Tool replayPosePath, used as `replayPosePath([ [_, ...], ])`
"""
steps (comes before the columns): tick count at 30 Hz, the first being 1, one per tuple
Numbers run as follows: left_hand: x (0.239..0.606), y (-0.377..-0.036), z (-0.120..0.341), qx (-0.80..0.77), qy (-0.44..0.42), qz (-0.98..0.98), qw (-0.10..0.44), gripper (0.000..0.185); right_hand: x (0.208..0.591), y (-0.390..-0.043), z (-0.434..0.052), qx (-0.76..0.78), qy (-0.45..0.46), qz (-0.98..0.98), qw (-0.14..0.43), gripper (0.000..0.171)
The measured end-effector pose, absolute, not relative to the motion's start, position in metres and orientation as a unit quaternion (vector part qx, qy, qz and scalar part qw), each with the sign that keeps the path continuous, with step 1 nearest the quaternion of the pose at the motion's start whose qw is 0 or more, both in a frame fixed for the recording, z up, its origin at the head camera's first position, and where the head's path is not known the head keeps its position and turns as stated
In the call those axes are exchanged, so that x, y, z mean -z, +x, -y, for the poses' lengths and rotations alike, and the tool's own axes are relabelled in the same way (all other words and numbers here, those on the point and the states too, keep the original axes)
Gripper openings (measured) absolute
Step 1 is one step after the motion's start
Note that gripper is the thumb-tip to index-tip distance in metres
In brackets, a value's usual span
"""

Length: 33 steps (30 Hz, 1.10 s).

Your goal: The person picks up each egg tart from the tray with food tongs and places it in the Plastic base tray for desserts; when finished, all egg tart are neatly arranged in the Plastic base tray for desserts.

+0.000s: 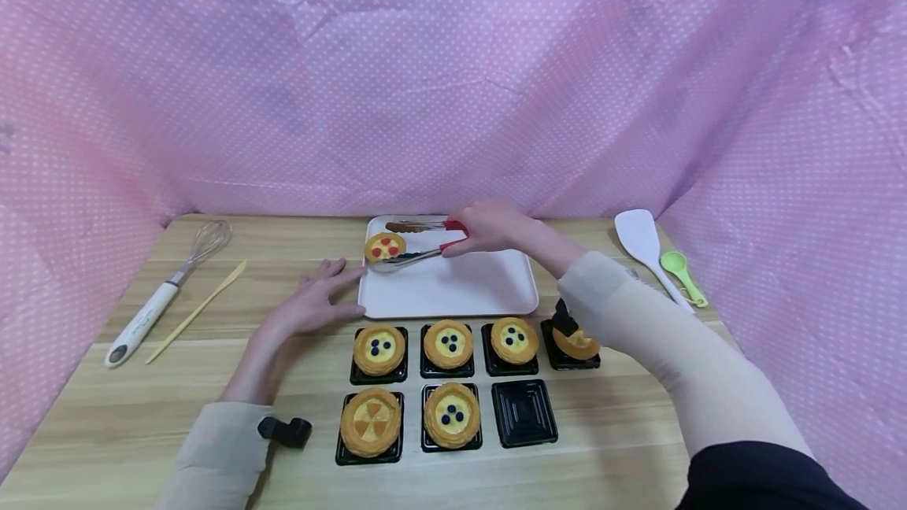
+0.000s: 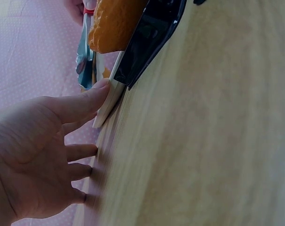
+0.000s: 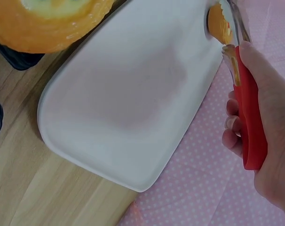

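Observation:
My right hand [image 1: 489,227] grips red-handled metal tongs [image 1: 418,258] above the white tray [image 1: 453,286]. The jaws are spread on either side of a tart with red toppings [image 1: 385,248] at the tray's left end. In the right wrist view, fingers curl round the red handle [image 3: 251,122], and only part of that tart [image 3: 219,23] shows. My left hand [image 1: 319,297] lies at the tray's left edge with fingers spread and fairly straight. The left wrist view has its thumb [image 2: 86,100] touching the tray's rim [image 2: 105,110].
In front of the tray, several tarts sit in black holders, such as a blueberry-topped tart [image 1: 452,415]. One black holder [image 1: 525,413] bears no tart. A whisk [image 1: 166,297] and yellow stick-like knife [image 1: 198,312] lie left; a white spatula [image 1: 641,238] and green spoon [image 1: 680,270] lie right.

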<state>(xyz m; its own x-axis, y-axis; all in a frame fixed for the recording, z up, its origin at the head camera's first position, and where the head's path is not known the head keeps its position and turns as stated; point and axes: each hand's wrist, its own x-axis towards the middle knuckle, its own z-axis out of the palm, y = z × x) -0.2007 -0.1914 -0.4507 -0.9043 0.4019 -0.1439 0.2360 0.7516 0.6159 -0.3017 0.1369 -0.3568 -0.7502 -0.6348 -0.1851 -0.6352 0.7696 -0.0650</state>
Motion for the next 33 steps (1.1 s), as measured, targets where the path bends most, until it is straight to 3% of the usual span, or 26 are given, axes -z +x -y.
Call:
replayPosePath([
  [33, 0.4513, -0.2010, 0.1902, -0.318, 0.167, -0.923, 0.138, 0.078, 0.3611, -0.3002, -0.1310, -0.034, -0.365, -0.928, 0.070, 0.058],
])
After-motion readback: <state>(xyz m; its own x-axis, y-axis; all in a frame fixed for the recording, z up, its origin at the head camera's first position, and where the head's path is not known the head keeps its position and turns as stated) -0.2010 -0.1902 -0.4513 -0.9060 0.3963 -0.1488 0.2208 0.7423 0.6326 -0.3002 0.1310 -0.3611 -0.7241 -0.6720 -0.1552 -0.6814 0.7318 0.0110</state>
